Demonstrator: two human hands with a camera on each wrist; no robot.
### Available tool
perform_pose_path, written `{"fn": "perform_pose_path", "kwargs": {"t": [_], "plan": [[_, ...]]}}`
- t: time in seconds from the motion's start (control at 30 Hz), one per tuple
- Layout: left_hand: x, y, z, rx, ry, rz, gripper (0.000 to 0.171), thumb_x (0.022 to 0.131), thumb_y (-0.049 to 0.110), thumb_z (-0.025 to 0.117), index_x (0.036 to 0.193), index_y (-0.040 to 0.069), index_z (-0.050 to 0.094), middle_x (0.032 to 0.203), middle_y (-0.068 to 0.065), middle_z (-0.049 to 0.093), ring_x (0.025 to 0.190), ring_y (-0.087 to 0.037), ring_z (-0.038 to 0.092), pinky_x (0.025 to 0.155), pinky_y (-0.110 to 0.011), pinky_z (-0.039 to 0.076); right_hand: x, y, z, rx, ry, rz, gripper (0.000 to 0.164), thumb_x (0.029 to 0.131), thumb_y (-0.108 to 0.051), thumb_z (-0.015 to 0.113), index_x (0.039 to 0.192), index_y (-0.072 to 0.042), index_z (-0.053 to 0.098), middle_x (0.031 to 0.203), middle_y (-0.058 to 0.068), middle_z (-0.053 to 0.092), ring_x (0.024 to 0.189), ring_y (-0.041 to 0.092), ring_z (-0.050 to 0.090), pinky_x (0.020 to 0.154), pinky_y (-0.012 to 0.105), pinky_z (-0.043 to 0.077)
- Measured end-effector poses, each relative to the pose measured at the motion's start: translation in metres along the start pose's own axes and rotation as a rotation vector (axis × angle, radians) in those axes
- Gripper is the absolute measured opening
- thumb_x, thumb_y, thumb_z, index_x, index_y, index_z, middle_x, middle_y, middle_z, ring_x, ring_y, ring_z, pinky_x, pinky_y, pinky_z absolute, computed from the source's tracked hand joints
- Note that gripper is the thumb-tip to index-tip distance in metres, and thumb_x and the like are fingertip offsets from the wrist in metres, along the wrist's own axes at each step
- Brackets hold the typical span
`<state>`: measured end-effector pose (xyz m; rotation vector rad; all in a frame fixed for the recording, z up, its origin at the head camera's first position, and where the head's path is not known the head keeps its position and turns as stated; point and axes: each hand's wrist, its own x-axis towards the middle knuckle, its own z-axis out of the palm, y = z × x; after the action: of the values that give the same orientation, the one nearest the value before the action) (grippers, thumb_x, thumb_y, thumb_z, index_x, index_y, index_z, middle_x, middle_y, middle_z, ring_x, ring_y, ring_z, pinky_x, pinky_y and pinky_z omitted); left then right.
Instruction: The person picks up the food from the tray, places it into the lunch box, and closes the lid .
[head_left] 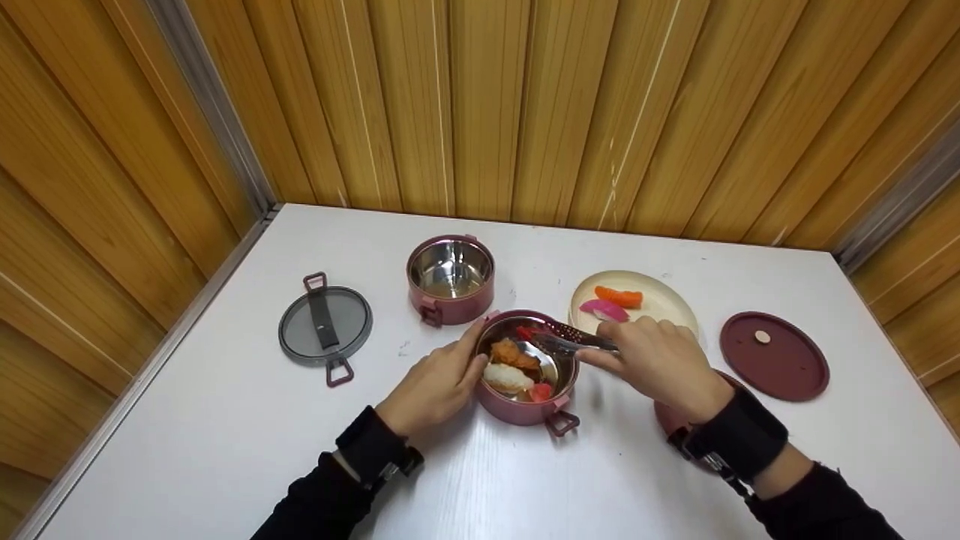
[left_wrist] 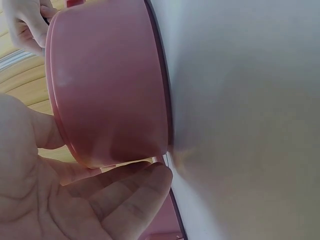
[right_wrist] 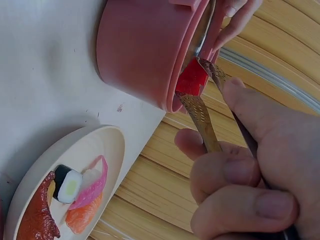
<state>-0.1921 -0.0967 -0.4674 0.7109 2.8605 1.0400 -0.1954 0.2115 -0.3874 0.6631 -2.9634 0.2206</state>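
Observation:
A round pink lunch box [head_left: 517, 411] with a steel lining stands at the table's middle. My left hand [head_left: 431, 379] holds its left side, the thumb at the rim and the fingers along the outer wall. From the right, my right hand [head_left: 660, 360] grips perforated tongs [right_wrist: 204, 120], whose tips reach into the box. A red food piece [right_wrist: 192, 80] lies between those tips. Inside sit a browned, fried-looking piece [head_left: 514, 352], a white piece [head_left: 508, 377] and a small red piece [head_left: 540, 391].
Behind stands a second steel-lined lunch box [head_left: 454, 309]. A cream plate [head_left: 667, 300] bears orange sushi [head_left: 619, 297], pink sushi [head_left: 606, 309], a cucumber roll [right_wrist: 69, 185] and a glossy brown piece [right_wrist: 40, 215]. A grey clip lid [head_left: 296, 330] lies left, a maroon lid [head_left: 795, 367] right.

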Motion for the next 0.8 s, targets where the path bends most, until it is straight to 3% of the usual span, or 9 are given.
{"fn": "perform_pose_path", "kwargs": {"t": [0.2,0.5,0.8], "plan": [[0.001,0.000,-0.001,-0.012,-0.003,0.000,0.062,0.116,0.029,0.044,0.172,0.013,0.025,0.153,-0.026,0.060,0.139,-0.042,0.062,0.118,-0.056,0.050,0.007,-0.007,0.001,-0.023,-0.039,0.018,0.043,0.098,-0.056,0.072,0.085,-0.014,0.070,0.068,-0.002,0.059,0.055,0.020,0.049,0.050,0.037,0.038],[-0.003,-0.002,-0.001,-0.010,-0.006,0.009,0.061,0.116,0.031,0.043,0.171,0.009,0.027,0.153,-0.027,0.060,0.139,-0.044,0.061,0.118,-0.057,0.050,0.013,-0.016,0.011,-0.036,-0.028,0.036,0.044,0.095,-0.058,0.075,0.082,-0.015,0.072,0.063,-0.003,0.056,0.055,0.020,0.053,0.048,0.038,0.038],[-0.001,-0.001,0.000,-0.018,-0.006,0.002,0.061,0.116,0.032,0.043,0.171,0.011,0.027,0.154,-0.026,0.059,0.141,-0.043,0.060,0.119,-0.057,0.049,0.011,-0.013,0.012,-0.040,-0.020,0.039,0.043,0.095,-0.056,0.075,0.084,-0.014,0.074,0.064,-0.002,0.060,0.054,0.021,0.053,0.047,0.037,0.039]]}}
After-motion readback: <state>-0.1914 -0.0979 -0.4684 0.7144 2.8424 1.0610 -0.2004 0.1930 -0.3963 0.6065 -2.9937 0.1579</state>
